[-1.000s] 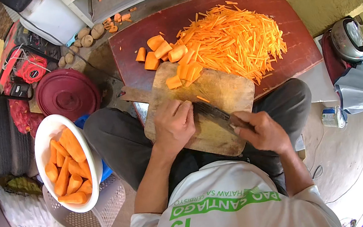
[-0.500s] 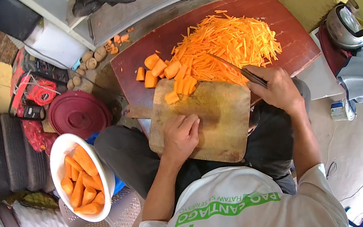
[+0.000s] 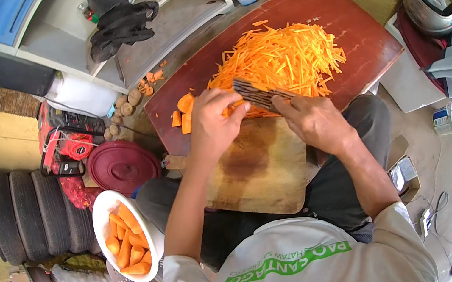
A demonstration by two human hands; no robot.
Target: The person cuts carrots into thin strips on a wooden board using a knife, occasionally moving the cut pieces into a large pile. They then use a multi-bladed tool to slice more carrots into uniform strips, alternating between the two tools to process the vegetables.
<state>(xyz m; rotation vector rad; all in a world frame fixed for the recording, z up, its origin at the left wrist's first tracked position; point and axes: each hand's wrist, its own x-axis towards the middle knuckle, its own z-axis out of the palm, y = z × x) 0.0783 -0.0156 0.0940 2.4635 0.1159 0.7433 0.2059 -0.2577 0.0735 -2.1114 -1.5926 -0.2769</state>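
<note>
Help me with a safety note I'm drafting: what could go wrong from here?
The left hand's bare fingers are close to the knife in the right hand; a slip could cut them.
The board lies over the lap, so a shift of the legs might tip it.
Loose carrot strips lie near the table's near edge, and some could fall.

Below the left hand lies a matt, stained wooden board; beyond the right hand spreads a smooth, scuffed tabletop, faintly glossy. The right hand's knife looks metallic; left of the left hand sits a smooth plastic tub.
</note>
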